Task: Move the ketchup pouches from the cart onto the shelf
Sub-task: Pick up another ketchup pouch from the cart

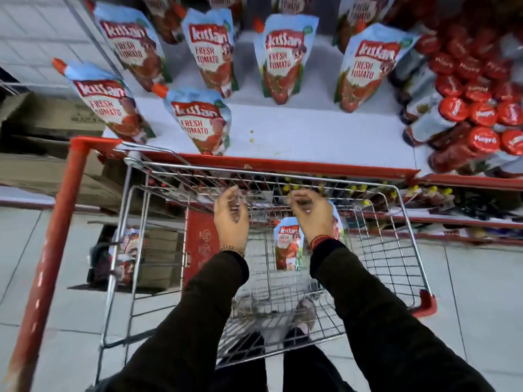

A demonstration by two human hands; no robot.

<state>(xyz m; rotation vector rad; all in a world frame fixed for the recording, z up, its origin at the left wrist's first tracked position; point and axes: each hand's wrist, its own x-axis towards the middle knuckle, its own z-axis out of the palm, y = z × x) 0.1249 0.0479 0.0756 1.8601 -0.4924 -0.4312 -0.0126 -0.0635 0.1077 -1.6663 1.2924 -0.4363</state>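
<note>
Several blue-and-red ketchup pouches [203,124] stand upright on the white shelf [311,137], in a back row and two at the front left. Inside the wire cart [396,250] one pouch [288,244] lies on the basket floor, and a second pouch [336,222] is partly hidden behind my right wrist. My left hand [230,219] hovers over the basket with fingers curled and apart, holding nothing. My right hand [311,215] hangs just above the pouches in the cart, fingers bent down and apart, with nothing in it.
Red-capped bottles [478,108] crowd the right part of the shelf. The shelf's red front edge [283,164] touches the cart's far rim. A red upright post [53,250] stands at left, with cardboard boxes [42,137] behind it. Lower shelves with bottles run at right.
</note>
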